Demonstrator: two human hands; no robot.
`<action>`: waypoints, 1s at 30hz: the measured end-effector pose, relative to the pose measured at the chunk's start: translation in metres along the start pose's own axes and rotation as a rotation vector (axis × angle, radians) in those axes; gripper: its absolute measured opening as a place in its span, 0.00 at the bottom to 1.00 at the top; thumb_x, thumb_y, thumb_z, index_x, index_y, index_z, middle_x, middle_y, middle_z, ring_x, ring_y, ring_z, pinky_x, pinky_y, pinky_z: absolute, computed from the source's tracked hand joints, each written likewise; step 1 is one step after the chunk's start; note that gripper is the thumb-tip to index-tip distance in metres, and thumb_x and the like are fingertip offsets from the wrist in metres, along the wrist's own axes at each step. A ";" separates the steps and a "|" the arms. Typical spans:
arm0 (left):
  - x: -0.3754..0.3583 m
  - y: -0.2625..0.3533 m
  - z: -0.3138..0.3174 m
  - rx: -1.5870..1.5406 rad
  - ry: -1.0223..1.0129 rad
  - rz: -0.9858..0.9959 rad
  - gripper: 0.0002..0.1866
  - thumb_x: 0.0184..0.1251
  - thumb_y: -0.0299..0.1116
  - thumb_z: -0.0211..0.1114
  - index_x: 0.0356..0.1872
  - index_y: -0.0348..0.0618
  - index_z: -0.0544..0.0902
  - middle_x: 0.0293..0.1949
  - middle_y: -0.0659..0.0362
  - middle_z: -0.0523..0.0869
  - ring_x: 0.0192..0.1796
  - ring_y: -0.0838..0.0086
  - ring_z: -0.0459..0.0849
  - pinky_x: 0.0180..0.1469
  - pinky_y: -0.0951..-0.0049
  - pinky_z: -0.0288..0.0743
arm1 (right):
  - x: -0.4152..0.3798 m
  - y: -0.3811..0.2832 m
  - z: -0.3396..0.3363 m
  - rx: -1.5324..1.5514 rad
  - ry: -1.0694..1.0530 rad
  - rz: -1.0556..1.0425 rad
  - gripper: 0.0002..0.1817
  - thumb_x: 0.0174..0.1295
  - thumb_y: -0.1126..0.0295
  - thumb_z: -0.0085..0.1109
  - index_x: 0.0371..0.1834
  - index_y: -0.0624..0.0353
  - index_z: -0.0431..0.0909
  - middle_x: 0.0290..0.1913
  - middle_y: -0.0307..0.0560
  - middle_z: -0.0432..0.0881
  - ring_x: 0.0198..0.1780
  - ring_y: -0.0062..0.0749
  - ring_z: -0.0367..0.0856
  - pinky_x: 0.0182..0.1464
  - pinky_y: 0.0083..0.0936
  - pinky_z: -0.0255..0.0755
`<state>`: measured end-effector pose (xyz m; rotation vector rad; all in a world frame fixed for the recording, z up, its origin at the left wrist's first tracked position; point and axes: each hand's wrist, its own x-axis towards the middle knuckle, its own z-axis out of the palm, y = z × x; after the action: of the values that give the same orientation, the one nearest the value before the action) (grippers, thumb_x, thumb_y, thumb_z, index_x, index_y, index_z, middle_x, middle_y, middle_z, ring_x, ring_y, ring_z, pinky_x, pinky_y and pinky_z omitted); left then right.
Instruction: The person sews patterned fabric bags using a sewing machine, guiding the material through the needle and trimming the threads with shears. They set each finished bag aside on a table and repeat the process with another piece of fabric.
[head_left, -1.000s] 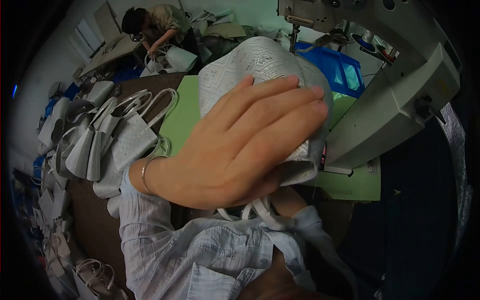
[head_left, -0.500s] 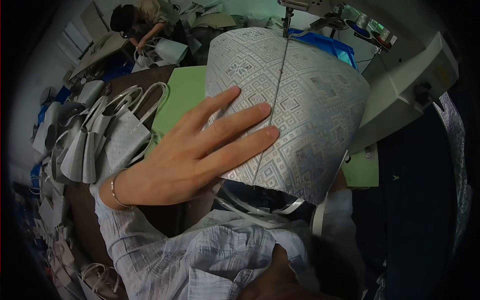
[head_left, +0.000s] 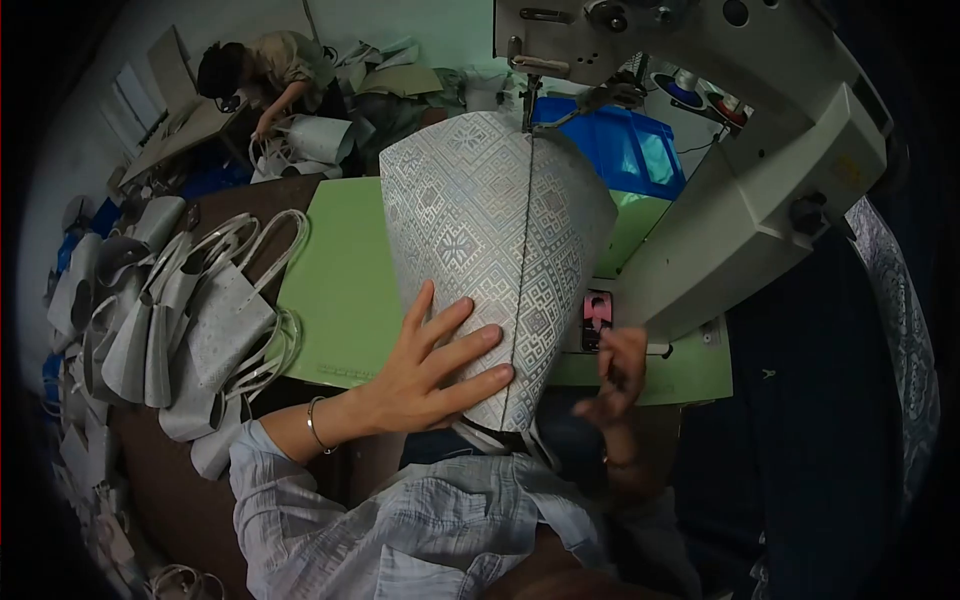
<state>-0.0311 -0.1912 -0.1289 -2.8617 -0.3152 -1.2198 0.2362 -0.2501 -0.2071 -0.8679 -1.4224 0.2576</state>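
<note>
A silvery patterned bag (head_left: 455, 215) stands under the sewing machine's needle and presser foot (head_left: 529, 105), its dark seam running down the middle toward me. My left hand (head_left: 425, 375) rests on the bag's near left side, fingers spread and stretched across the fabric up to the seam. Light straps (head_left: 485, 437) hang at the bag's lower edge near my lap. My right hand (head_left: 618, 375) is off the bag, just to its right, with thumb and bent fingers apart and holding nothing visible. It is dim and slightly blurred.
Similar bags with handles (head_left: 225, 320) lie piled at the left beside the green table mat (head_left: 335, 285). The machine arm (head_left: 740, 225) rises at right. Behind it sits a blue crate (head_left: 625, 150). Another person (head_left: 280, 75) handles bags at the back left.
My right hand has come out from behind the bag into view on its right. The bag has turned and narrowed in view, and my left hand has slid toward its lower edge.
</note>
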 end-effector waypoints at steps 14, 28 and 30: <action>-0.012 -0.016 -0.019 -0.218 0.067 0.040 0.19 0.63 0.30 0.68 0.55 0.58 0.81 0.64 0.58 0.75 0.71 0.55 0.68 0.71 0.35 0.58 | -0.002 -0.070 0.031 -0.307 -0.145 -0.338 0.23 0.54 0.82 0.68 0.53 0.48 0.81 0.47 0.42 0.67 0.29 0.21 0.70 0.28 0.17 0.67; -0.008 -0.026 -0.019 -0.211 0.128 0.238 0.20 0.61 0.41 0.73 0.55 0.64 0.82 0.59 0.64 0.80 0.64 0.63 0.77 0.69 0.38 0.65 | 0.003 -0.071 0.023 -0.262 -0.142 -0.299 0.19 0.55 0.76 0.69 0.50 0.42 0.83 0.46 0.41 0.68 0.34 0.24 0.73 0.31 0.20 0.71; -0.005 -0.026 -0.020 -0.209 0.118 0.247 0.20 0.60 0.41 0.73 0.55 0.65 0.82 0.59 0.64 0.80 0.64 0.63 0.78 0.69 0.38 0.65 | 0.004 -0.071 0.023 -0.257 -0.144 -0.285 0.20 0.55 0.76 0.69 0.50 0.41 0.83 0.46 0.41 0.68 0.35 0.25 0.73 0.32 0.20 0.71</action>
<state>-0.0541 -0.1687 -0.1203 -2.8641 0.1744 -1.4377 0.1923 -0.2874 -0.1599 -0.8525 -1.7186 -0.0829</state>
